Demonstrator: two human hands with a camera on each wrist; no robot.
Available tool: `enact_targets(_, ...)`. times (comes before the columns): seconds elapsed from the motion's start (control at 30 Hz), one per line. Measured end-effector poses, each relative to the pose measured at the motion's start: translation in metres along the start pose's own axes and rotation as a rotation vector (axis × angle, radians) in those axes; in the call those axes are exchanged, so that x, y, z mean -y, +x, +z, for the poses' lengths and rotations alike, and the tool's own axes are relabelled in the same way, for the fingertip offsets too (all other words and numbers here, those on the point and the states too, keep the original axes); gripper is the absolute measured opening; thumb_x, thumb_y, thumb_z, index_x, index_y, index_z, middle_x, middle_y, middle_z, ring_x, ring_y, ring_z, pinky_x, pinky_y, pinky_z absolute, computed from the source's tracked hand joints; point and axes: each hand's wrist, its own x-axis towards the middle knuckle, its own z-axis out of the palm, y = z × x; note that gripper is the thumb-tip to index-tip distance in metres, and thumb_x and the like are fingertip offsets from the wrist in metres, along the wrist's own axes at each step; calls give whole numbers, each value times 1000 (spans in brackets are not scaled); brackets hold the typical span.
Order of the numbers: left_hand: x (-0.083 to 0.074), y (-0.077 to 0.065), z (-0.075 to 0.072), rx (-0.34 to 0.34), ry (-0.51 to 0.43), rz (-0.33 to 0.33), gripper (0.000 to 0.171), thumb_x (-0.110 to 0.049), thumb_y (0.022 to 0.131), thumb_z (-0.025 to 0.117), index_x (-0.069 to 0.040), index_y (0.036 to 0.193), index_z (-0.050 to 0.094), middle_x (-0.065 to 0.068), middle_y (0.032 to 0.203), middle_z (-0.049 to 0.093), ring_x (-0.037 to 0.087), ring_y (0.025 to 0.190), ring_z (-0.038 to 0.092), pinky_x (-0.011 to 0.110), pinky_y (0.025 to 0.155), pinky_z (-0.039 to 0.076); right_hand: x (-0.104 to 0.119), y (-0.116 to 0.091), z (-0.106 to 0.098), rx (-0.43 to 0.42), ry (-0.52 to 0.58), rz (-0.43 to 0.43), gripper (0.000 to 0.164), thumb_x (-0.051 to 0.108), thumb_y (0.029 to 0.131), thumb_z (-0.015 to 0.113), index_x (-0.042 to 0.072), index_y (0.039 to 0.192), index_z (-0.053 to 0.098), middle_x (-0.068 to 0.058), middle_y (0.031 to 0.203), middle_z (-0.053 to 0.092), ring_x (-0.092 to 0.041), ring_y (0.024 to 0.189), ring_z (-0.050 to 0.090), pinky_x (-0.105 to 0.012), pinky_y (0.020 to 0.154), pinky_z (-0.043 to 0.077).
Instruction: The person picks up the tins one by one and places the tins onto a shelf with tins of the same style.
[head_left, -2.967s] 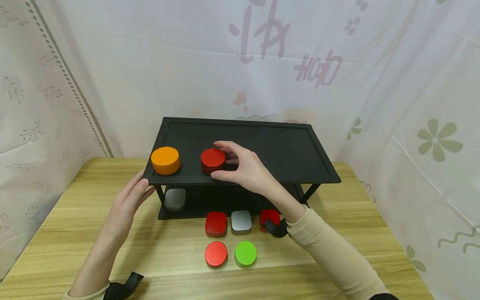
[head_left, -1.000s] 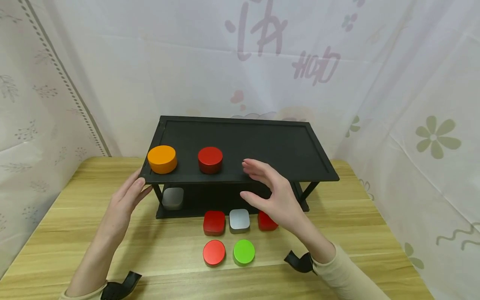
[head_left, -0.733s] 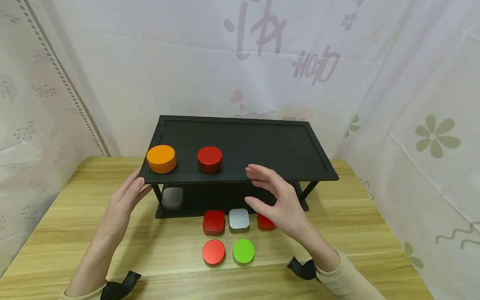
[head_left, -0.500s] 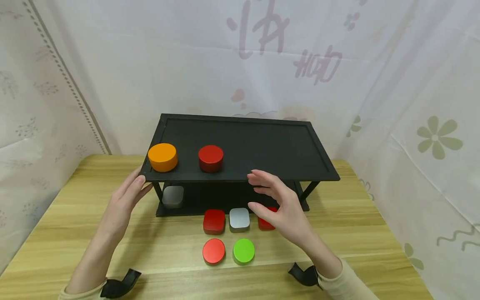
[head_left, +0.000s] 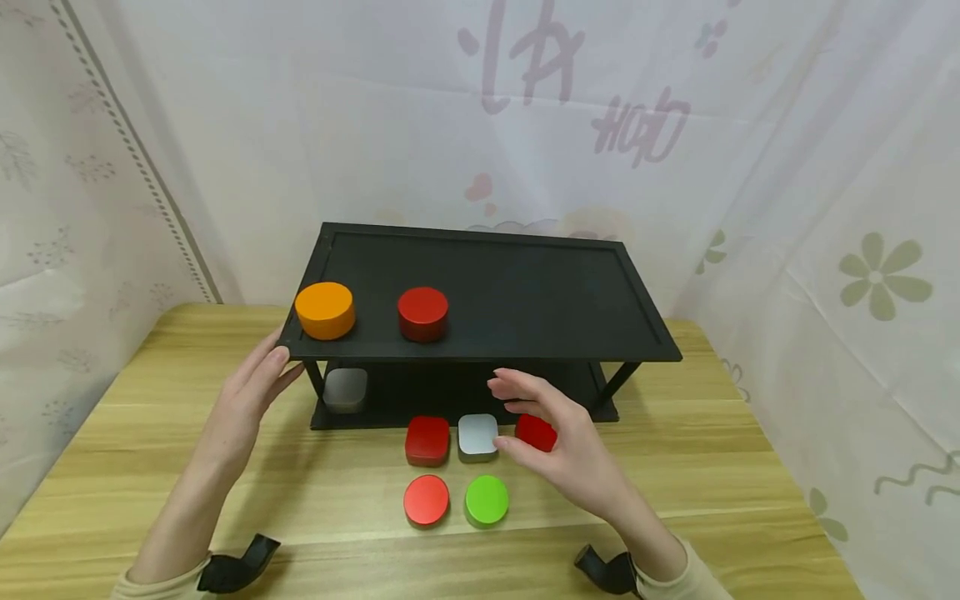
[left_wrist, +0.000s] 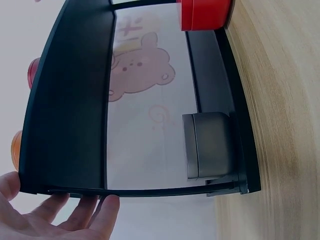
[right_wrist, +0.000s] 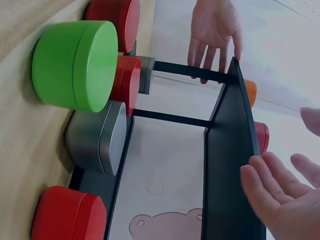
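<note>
A two-tier black rack [head_left: 525, 292] stands on the table. My left hand [head_left: 243, 387] touches the left end of its top shelf, fingers fairly straight along the side and thumb at the front corner. My right hand [head_left: 562, 437] holds nothing; its fingers are spread from the thumb, in front of the rack. In the head view it overlaps a square red tin [head_left: 535, 431], and its thumb tip meets the edge of a square silver tin [head_left: 477, 435]. The right wrist view shows these fingers near the top shelf's edge, away from the silver tin [right_wrist: 97, 137].
A round orange tin [head_left: 326, 310] and a round dark red tin [head_left: 423, 314] sit on the top shelf. A square grey tin [left_wrist: 210, 145] is at the lower shelf's left end. Another square red tin [head_left: 427, 440], a round red tin [head_left: 426, 500] and a round green tin [head_left: 487, 500] stand in front.
My right hand has left the round dark red tin on the top shelf and moved right, then down toward the front tins. My left hand stays at the rack's corner.
</note>
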Motion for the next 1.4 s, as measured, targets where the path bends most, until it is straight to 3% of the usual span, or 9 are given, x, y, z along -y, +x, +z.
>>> enact_targets(0.4,0,1,0,11,-8,17,44,-22,103,34,-12,146,34,-1,150,37,0,131,40,9,99,41,-17,-15,7,16,-4,40,59,8,82,71,17,135,47,-3,128,59,-20,115,58,-29,95,51)
enact_targets(0.63,-1,1,-1,-2,-9,-4,44,-23,103,35,-13,146,35,-1,150,35,-1,130,40,9,98,41,-41,-21,12,74,-24,84,57,28,84,70,28,136,45,8,126,59,-12,113,58,-30,92,52)
enact_targets(0.8,-1,2,0,5,-14,-3,44,-23,103,35,-13,146,35,-2,150,36,-1,130,41,9,98,41,-46,-23,14,111,-20,140,54,34,84,70,34,132,47,13,124,59,-16,111,59,-27,90,53)
enact_targets(0.97,0,2,1,5,-25,7,44,-22,103,35,-12,146,35,-1,150,36,0,130,41,9,98,41,-53,-24,15,140,-18,168,51,37,84,69,35,130,47,8,125,59,-18,113,59,-27,92,52)
enact_targets(1.2,-1,3,2,1,-18,2,44,-22,103,35,-13,146,35,0,150,35,0,130,40,9,98,41,-64,-25,18,202,-38,229,52,37,84,70,29,131,49,5,129,58,-13,115,57,-38,96,51)
enact_targets(1.4,-1,2,1,-9,-12,-15,44,-23,103,35,-14,146,35,0,151,34,1,132,38,9,98,41,-69,-25,24,258,-24,269,56,29,83,72,24,134,48,4,126,59,-17,113,58,-43,98,49)
